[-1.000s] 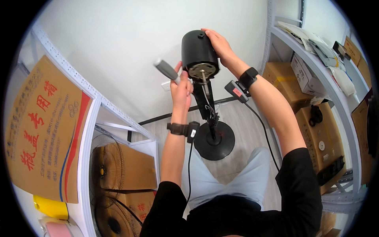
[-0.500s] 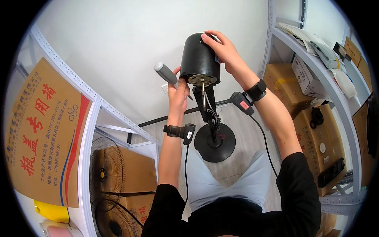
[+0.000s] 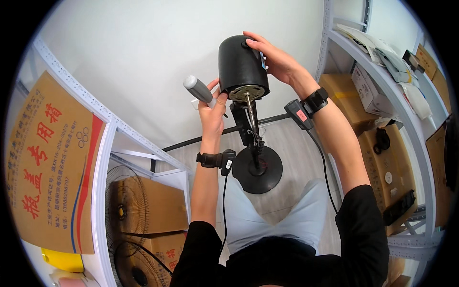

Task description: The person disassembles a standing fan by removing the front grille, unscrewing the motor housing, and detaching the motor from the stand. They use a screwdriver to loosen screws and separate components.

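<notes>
Left hand (image 3: 212, 118) grips a grey-handled screwdriver (image 3: 197, 89), lower left of the fan motor housing (image 3: 242, 63); right hand (image 3: 283, 63), fingers spread, cups its upper right!

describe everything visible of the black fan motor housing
The fan motor housing, above the black stand, is a smooth, seemingly plastic black cylinder with a bluish patch on its right. Its open near end shows the metal motor and slim protruding shaft. The right hand's grip rests on its upper right; the left hand's grip touches its lower left edge.
</notes>
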`<state>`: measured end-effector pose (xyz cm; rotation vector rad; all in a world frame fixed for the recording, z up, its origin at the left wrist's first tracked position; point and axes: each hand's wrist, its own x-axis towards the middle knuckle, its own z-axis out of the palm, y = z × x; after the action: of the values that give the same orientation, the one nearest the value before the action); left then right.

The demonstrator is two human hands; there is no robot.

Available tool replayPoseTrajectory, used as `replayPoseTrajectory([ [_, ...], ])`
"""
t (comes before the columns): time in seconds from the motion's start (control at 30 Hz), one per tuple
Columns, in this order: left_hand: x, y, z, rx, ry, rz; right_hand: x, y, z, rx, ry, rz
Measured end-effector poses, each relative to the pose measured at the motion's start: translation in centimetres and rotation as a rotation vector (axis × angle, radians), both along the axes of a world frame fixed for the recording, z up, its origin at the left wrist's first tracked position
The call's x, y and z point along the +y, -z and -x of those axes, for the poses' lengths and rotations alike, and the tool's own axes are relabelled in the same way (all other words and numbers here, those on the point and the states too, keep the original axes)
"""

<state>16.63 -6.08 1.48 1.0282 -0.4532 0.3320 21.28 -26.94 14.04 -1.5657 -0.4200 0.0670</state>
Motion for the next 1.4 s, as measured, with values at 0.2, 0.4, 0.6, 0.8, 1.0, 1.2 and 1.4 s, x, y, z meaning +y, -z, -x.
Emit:
replayPoseTrajectory([
  [0.2,-1.3,-1.2,0.7,0.077,-0.067,-0.066,0.5,0.4,-1.2,-0.009,0.111,-0.01],
  [0.4,-1.2,-1.3,1.2,0.09,-0.115,-0.063,1.7,-0.2,-2.0,-0.029,0.157,0.075],
  [0.6,-1.2,-1.2,0.8,0.082,-0.13,-0.075,1.8,0.5,-3.7,-0.031,0.124,0.048],
  [0.8,-1.4,-1.6,0.8,0.098,-0.154,-0.048,2.2,-0.2,-4.1,0.027,0.128,0.136],
  [1.0,-2.0,-1.8,-0.5,0.074,-0.163,-0.011,1.2,-0.9,-5.6,0.061,0.059,0.111],
  [1.2,0.0,-0.8,-1.8,0.08,-0.077,0.104,2.8,-0.3,-0.5,-0.092,0.262,0.092],
  [1.4,-1.0,0.7,-1.0,-0.039,-0.007,-0.039,-0.6,1.9,-1.3,-0.125,0.223,-0.083],
])
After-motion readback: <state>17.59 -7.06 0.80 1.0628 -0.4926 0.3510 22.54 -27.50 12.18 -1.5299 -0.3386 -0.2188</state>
